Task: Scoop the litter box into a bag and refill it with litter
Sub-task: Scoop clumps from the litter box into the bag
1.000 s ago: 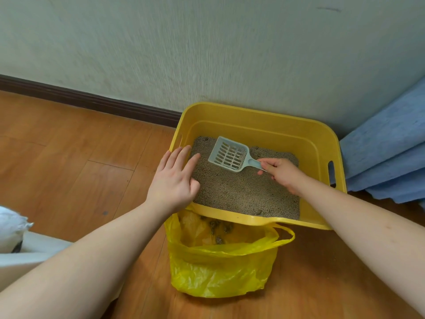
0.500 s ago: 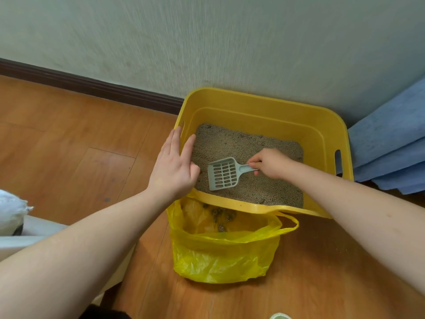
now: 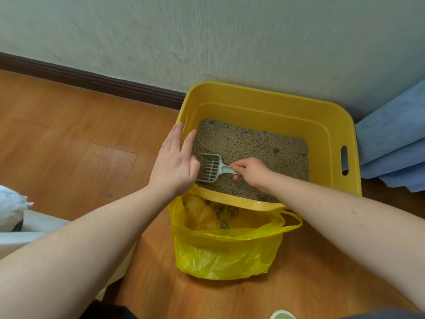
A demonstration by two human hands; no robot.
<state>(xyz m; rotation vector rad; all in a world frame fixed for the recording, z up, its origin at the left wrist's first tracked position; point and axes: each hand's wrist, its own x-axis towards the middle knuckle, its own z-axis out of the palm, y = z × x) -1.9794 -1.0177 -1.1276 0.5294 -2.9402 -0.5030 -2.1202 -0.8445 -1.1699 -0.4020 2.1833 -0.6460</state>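
While left hand (image 3: 174,166) braces box rim (image 3: 181,125), right hand (image 3: 250,171) fist-grips scoop (image 3: 212,168).

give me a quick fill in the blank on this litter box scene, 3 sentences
1. The right hand grips the handle of the pale grey slotted plastic ____.
2. The open yellow plastic bag sits on the wooden floor against the ____ side of the yellow plastic litter box.
3. The left hand rests open on the box's ____ rim.

Missing: scoop; near; left

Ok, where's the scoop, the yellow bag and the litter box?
scoop (image 3: 210,168): head view, slotted blade.
yellow bag (image 3: 220,259): head view, front side.
litter box (image 3: 264,99): head view, far wall.
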